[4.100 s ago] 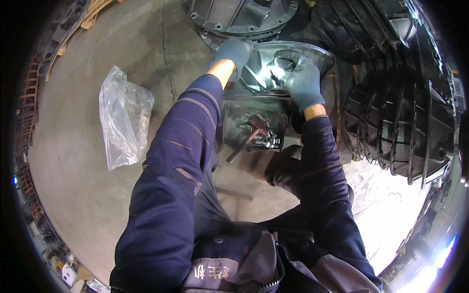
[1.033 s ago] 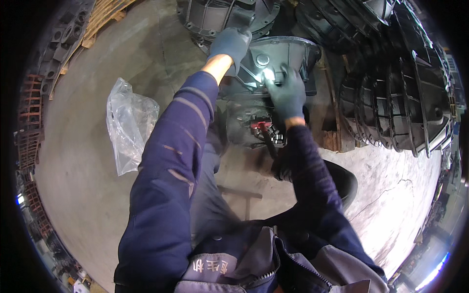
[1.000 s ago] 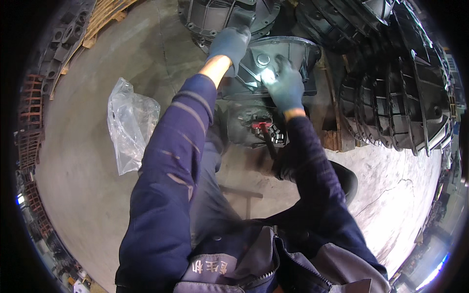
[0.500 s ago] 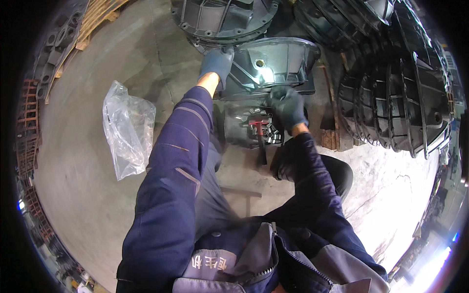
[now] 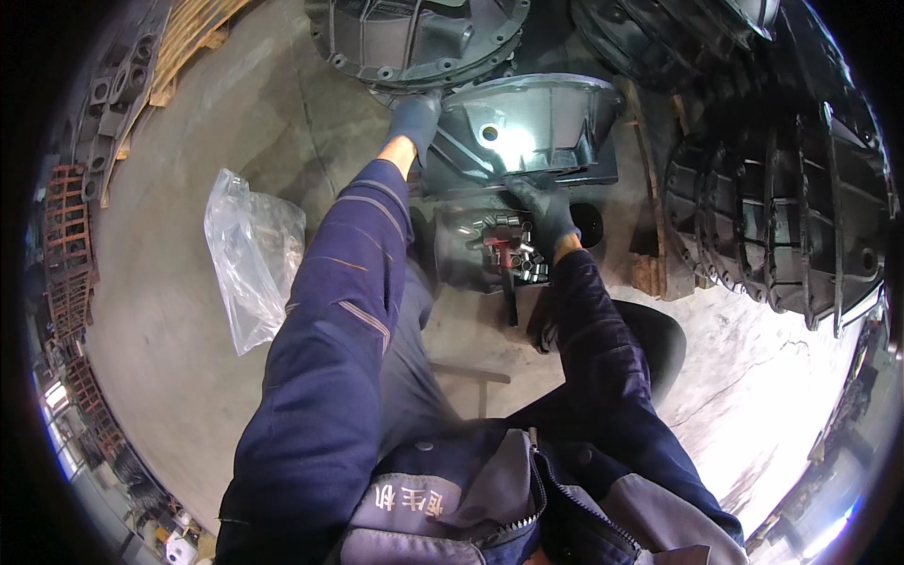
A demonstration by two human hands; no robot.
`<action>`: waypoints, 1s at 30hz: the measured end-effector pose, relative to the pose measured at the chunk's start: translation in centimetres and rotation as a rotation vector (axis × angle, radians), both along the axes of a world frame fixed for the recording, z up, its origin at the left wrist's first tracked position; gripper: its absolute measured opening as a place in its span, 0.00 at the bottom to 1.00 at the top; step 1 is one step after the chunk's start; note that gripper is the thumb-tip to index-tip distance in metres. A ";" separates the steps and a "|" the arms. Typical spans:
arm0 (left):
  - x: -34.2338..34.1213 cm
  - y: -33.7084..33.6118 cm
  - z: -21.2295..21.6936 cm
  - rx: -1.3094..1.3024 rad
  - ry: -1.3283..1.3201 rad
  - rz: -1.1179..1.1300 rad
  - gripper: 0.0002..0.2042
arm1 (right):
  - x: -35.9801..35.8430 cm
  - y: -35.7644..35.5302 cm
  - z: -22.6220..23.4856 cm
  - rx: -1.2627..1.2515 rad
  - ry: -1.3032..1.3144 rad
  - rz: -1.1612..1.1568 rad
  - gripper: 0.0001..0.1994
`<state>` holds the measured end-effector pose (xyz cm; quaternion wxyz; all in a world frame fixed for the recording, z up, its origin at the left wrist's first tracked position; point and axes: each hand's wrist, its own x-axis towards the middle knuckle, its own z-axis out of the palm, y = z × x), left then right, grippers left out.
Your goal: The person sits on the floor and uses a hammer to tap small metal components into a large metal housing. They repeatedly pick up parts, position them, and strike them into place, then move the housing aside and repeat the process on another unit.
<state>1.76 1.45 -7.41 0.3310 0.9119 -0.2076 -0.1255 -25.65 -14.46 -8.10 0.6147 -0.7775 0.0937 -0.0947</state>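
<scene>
A dark grey cast-metal housing (image 5: 565, 127) stands in front of me, with ribs, a round hole and a bright spot of light on it. My left hand (image 5: 414, 121), in a dark glove, is closed on the housing's left end. At its near lower edge is my gloved right hand (image 5: 548, 205), fingers drawn together; what they hold, if anything, is hidden. Just below lies a container (image 5: 452, 259) with several short shiny metal sleeves (image 5: 539, 273). A hammer (image 5: 506, 252) with a reddish head and dark handle rests across them.
Another round casting (image 5: 414, 47) sits beyond the housing. Ribbed castings (image 5: 753, 207) are stacked at right beside wooden pallet boards (image 5: 648, 273). On the floor at left lies a clear plastic bag (image 5: 250, 254). Metal parts (image 5: 118, 94) and wooden slats (image 5: 193, 38) line the far left.
My right hand has come up from over the container's right side to the housing's near edge, moving slightly left. My left hand stays on the housing. The view has shifted a little.
</scene>
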 end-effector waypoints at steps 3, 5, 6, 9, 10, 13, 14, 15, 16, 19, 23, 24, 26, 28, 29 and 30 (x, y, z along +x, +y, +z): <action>-0.2 -0.7 2.0 0.178 -0.182 -0.174 0.25 | 0.9 0.3 0.7 -0.274 -0.027 0.077 0.16; -0.8 -2.1 5.3 0.182 -0.240 -0.143 0.24 | 1.2 0.1 1.1 0.193 0.258 0.013 0.14; -1.6 -3.5 7.3 0.114 -0.220 -0.051 0.24 | 1.0 -0.1 1.5 0.588 0.177 -0.104 0.14; -4.0 -7.8 14.1 0.245 -0.187 -0.044 0.26 | 1.5 -0.4 2.4 1.427 0.071 -0.376 0.19; -5.0 -9.3 16.0 0.278 -0.189 -0.077 0.26 | 1.4 -0.6 2.8 1.461 0.014 -0.213 0.22; -6.9 -10.1 18.4 -0.051 -0.361 -0.208 0.25 | 1.7 -0.5 3.6 1.536 -0.044 -0.183 0.26; -7.1 -9.8 18.2 -0.278 -0.478 -0.271 0.25 | 1.8 -0.4 3.6 1.509 0.063 -0.344 0.27; -6.9 -8.8 17.5 -0.248 -0.496 -0.247 0.22 | 1.7 -0.2 3.5 1.511 0.131 -0.421 0.28; -6.5 -7.3 16.3 -0.177 -0.474 -0.195 0.23 | 1.6 -0.1 3.2 1.503 0.125 -0.416 0.27; -4.5 -2.0 11.5 0.002 -0.285 -0.041 0.26 | 1.0 0.3 1.8 1.151 0.039 -0.375 0.23; -3.3 0.3 5.4 -0.022 -0.063 -0.005 0.30 | 0.5 0.5 -0.3 1.348 0.007 -0.492 0.22; -3.1 0.0 5.2 -0.043 -0.105 0.032 0.30 | 0.5 0.4 -0.5 1.363 -0.042 -0.433 0.22; -2.9 -1.6 6.3 0.014 -0.044 0.064 0.29 | 0.9 0.3 -0.4 1.437 0.000 -0.466 0.23; -3.0 -4.5 9.5 0.104 -0.271 -0.075 0.28 | 1.6 -0.1 0.4 1.405 -0.011 -0.459 0.26; -3.3 -6.1 11.3 0.204 -0.315 -0.183 0.28 | 1.8 -0.3 0.9 1.432 -0.004 -0.471 0.26; -4.3 -7.5 12.8 0.087 -0.305 -0.173 0.37 | 2.0 -0.6 1.4 1.409 0.018 -0.545 0.27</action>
